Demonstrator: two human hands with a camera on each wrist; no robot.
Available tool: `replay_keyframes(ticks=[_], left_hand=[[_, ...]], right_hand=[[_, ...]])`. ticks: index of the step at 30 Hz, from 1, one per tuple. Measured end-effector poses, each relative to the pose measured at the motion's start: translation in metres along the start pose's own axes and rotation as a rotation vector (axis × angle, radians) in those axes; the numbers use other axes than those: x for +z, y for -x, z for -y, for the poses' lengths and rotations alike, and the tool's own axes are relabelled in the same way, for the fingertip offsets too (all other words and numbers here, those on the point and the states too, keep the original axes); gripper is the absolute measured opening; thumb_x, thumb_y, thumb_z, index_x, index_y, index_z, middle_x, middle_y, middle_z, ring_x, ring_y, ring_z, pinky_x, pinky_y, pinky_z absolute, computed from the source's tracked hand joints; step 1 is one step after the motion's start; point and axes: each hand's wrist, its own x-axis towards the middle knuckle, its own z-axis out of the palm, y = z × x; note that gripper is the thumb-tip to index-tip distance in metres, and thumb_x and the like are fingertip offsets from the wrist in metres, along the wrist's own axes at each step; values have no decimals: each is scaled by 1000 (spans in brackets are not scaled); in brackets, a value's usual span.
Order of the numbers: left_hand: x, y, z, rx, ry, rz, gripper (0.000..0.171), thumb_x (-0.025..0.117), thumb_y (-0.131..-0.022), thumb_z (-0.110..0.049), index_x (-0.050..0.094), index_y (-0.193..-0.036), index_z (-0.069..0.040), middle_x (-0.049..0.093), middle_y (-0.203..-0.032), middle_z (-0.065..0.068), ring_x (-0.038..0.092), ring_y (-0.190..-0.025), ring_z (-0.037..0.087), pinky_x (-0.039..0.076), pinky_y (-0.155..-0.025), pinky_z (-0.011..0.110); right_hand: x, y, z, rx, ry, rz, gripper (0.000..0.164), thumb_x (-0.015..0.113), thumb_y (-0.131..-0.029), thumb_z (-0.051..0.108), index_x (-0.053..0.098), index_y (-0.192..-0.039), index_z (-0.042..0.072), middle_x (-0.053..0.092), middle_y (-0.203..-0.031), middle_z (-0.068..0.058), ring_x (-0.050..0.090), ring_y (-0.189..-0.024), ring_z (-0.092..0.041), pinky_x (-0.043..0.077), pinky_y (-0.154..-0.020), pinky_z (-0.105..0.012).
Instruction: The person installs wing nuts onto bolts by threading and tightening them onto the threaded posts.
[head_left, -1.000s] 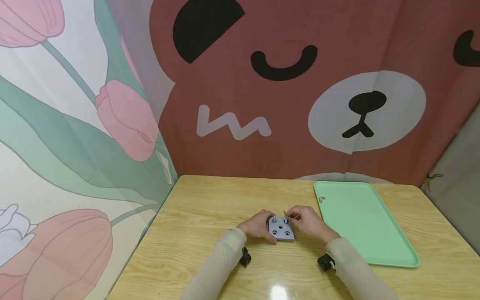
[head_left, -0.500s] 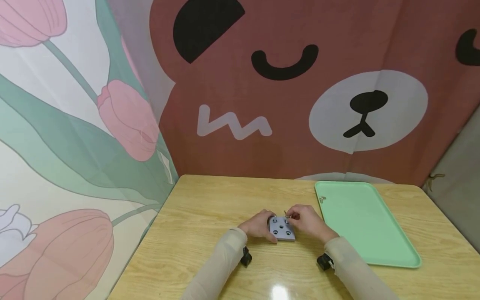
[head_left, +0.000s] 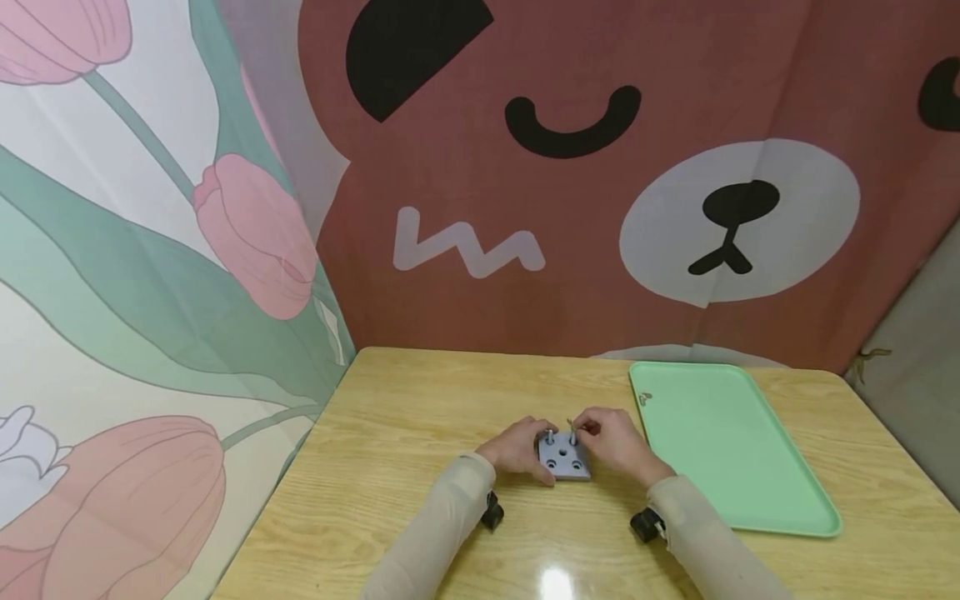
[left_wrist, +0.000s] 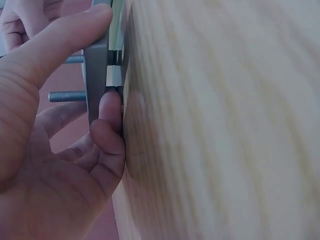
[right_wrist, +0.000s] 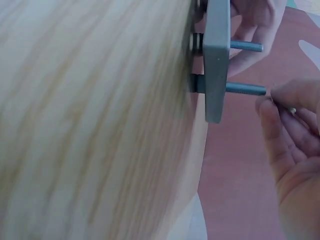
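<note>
A grey metal plate (head_left: pixel 564 467) with several round holes lies just above the wooden table. Two threaded bolts (right_wrist: pixel 245 88) stand up through its far side, and dark cylindrical parts (right_wrist: pixel 198 83) show beneath it. My left hand (head_left: pixel 519 450) grips the plate's left edge, thumb on the near side and fingers curled at the far side and underneath. At the tip of the right-hand bolt, my right hand (head_left: pixel 613 443) pinches a small metal piece (right_wrist: pixel 293 110) between thumb and fingers. Most of that piece is hidden, so I cannot tell its kind.
A light green tray (head_left: pixel 727 450) lies to the right of the hands. The wooden table (head_left: pixel 420 400) ends at a wall hung with a bear-print cloth (head_left: pixel 577 317). A tulip-print cloth (head_left: pixel 150 333) hangs along the left side.
My right hand has risen very slightly at the right-hand bolt, and more of that bolt shows. The left hand and the plate stay nearly in place.
</note>
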Motion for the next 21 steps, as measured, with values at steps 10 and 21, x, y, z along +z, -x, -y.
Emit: replay_keyframes(ticks=[10, 21], left_hand=[[0, -2, 0, -33, -6, 8, 79, 88, -64, -33, 53, -133, -18, 46, -109, -3, 46, -84, 8, 40, -77, 23], [-1, -1, -3, -34, -47, 16, 77, 88, -64, -32, 53, -132, -18, 46, -106, -4, 45, -84, 8, 40, -76, 23]], right_hand=[[0, -2, 1, 47, -12, 42, 7, 69, -85, 9, 71, -90, 13, 65, -84, 6, 60, -76, -7, 49, -66, -27], [-3, 0, 1, -18, 46, 97, 14, 71, -81, 3, 71, -93, 11, 63, -89, 5, 58, -76, -7, 48, -66, -25]])
